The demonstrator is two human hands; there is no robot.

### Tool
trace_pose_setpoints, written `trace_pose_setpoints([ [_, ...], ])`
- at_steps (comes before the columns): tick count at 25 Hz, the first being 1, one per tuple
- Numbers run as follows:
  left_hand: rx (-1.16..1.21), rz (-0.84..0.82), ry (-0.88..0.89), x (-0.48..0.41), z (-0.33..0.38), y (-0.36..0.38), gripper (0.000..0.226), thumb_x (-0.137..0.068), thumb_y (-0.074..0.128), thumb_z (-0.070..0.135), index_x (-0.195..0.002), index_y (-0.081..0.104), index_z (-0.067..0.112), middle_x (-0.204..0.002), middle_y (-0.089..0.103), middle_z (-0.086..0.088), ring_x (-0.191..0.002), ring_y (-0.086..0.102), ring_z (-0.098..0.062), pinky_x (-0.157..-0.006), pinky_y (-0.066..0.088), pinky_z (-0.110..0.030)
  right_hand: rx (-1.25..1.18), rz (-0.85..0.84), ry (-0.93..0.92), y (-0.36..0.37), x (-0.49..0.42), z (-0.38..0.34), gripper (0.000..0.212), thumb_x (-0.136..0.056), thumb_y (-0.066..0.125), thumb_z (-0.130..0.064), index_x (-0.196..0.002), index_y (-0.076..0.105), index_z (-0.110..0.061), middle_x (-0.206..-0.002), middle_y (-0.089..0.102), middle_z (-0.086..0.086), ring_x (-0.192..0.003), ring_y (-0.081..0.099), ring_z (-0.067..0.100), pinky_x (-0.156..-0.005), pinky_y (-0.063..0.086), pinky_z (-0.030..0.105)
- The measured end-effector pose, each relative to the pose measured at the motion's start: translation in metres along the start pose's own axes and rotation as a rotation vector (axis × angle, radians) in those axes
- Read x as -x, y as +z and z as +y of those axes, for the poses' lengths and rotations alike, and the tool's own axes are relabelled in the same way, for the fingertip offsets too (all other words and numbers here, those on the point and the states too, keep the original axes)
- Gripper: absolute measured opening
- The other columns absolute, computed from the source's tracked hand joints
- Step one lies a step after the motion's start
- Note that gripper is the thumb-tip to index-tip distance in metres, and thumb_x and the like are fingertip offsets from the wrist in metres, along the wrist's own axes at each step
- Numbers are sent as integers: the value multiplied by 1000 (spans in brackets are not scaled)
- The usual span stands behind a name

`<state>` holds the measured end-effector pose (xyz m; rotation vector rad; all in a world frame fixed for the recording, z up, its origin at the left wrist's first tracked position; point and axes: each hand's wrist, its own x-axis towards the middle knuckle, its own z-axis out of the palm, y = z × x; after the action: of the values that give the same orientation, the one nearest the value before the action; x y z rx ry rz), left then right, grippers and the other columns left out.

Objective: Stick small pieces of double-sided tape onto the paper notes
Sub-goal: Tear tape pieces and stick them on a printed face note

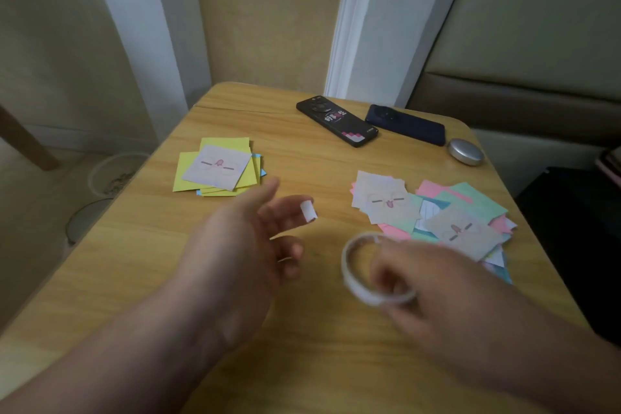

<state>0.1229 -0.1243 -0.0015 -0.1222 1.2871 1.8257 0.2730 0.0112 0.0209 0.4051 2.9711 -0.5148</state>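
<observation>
1. My left hand is open, with a small tape piece stuck on one fingertip.
2. My right hand grips the tape roll.
3. Yellow notes lie far-left of that fingertip, mixed notes to its right.

Light: dim indoor, warm yellow cast, even and soft. The source is out of frame, possibly overhead, judging by the pale highlight on top of the round metal case.

Shadows: only faint, diffuse darkening on the table below the left hand. No hard edges.

Glare: weak sheen on the two phones; nothing blown out.

Blur: right hand and roll of tape heavily smeared by motion, with the ring's outline doubled. Left hand mildly soft. Printing on the paper notes is readable only as shapes.

Distortion: wide-angle; the white frame leans and the table edges bow outward. The right edge falls to near black.
</observation>
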Motion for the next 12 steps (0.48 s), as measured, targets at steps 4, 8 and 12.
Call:
trace_pose_setpoints([
  [4, 98, -147, -100, 8, -4, 3, 64, -92, 43, 62, -97, 73, 5, -81, 65, -6, -52, 45, -16, -49, 30, -27, 69, -127, -16, 12, 18, -16, 14, -91, 54, -32, -88, 40, -30, -95, 49, -13, -92, 49, 8, -82, 48, 29],
  [8, 50, -292, -105, 11, -14, 6, 72, -89, 41, 67, -99, 74, 4, -85, 66, -9, -58, 50, -19, -50, 36, -29, -80, 31, 132, -15, 27, -8, 20, -79, 70, -46, -88, 55, -36, -88, 60, -16, -80, 55, 1, -71, 49, 18],
  [12, 0, -449, -67, 16, -25, 6, 75, -89, 44, 68, -111, 72, 2, -102, 66, -12, -80, 58, -23, -61, 43, -36, -561, 475, 108, -11, 19, -6, 11, -73, 80, -21, -75, 69, -22, -65, 65, 4, -54, 59, 21, -53, 53, 36],
])
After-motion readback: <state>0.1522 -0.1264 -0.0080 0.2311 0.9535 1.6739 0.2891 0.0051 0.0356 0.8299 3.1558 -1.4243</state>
